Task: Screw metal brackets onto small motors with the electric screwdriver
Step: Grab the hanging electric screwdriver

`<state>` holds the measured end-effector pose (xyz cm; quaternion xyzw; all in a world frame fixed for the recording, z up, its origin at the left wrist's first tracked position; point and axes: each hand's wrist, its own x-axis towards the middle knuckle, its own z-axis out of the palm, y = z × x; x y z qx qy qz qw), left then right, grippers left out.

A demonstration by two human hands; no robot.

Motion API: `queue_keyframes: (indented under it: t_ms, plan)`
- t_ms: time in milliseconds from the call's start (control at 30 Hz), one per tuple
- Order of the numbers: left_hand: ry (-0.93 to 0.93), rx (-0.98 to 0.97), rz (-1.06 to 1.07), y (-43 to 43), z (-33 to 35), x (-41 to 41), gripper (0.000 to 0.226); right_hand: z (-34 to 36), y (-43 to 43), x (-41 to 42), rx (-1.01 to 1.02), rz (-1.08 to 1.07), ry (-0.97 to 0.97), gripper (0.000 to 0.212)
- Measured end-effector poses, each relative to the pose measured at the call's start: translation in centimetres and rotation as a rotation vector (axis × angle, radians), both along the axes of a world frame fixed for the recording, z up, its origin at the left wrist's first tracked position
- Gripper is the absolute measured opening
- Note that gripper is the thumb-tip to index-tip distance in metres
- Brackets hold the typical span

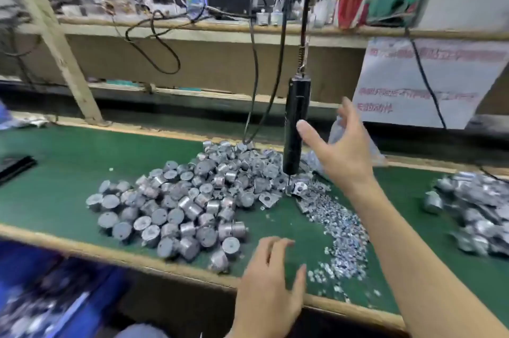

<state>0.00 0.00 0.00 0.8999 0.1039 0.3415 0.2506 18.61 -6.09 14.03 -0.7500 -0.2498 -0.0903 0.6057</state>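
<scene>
While the electric screwdriver [296,122] is hanging upright from its spring hook, tip down over the far side of the pile of small motors [176,200] on the green tabletop [55,172], the right hand [344,150] is hovering just to its right, fingers spread and gripping nothing. Whether the thumb is touching the tool is unclear. The left hand [271,282] is hovering low by the tabletop's front edge, relaxed and empty, well apart from the tool, making the right hand the nearer.

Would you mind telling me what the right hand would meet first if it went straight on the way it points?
Most likely the hanging electric screwdriver: the open right hand points at its black barrel, thumb close beside it. Depth is unclear from this one view.
</scene>
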Motion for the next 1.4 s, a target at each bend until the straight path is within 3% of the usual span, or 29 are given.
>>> queue_keyframes:
  t_ms: [67,233,367,533,667,733,967,1067,1200,1400]
  plan:
    - [-0.053,0.121,0.120,0.6,-0.1,-0.1,0.034,0.2,1.0,1.3,-0.075,0.108,0.035,0.102]
    - [0.008,0.157,0.568,4.4,-1.5,-2.3,0.050,-2.1,2.2,4.2,-0.075,0.335,-0.006,0.040]
    - [0.179,0.126,0.462,5.3,-2.1,-3.2,0.038,-3.3,1.5,5.0,-0.011,0.450,-0.016,0.021]
    - [0.186,0.082,0.428,5.4,-1.4,-3.5,0.038,-4.8,-1.0,4.4,0.151,0.561,0.033,0.027]
    - [0.091,0.202,0.290,4.5,0.5,-1.5,0.034,-4.5,-2.6,3.8,0.177,0.553,0.042,0.065]
    - [0.151,0.255,0.201,3.7,1.6,0.3,0.034,-4.8,-3.4,3.6,0.207,0.560,0.089,0.075]
    - [0.661,0.483,0.058,1.4,2.5,6.7,0.031,-6.2,-4.8,3.4,0.353,0.460,0.148,0.070]
    - [0.566,0.477,0.015,0.0,3.1,7.0,0.036,-5.7,-5.0,3.6,0.363,0.418,0.117,0.078]
    - [0.251,0.376,-0.399,-2.1,2.3,5.5,0.040,-5.5,-5.1,3.8,0.362,0.421,0.096,0.079]
    - [0.525,0.504,-0.565,-6.6,0.4,7.3,0.078,-5.5,-4.9,3.2,0.334,0.428,0.074,0.073]
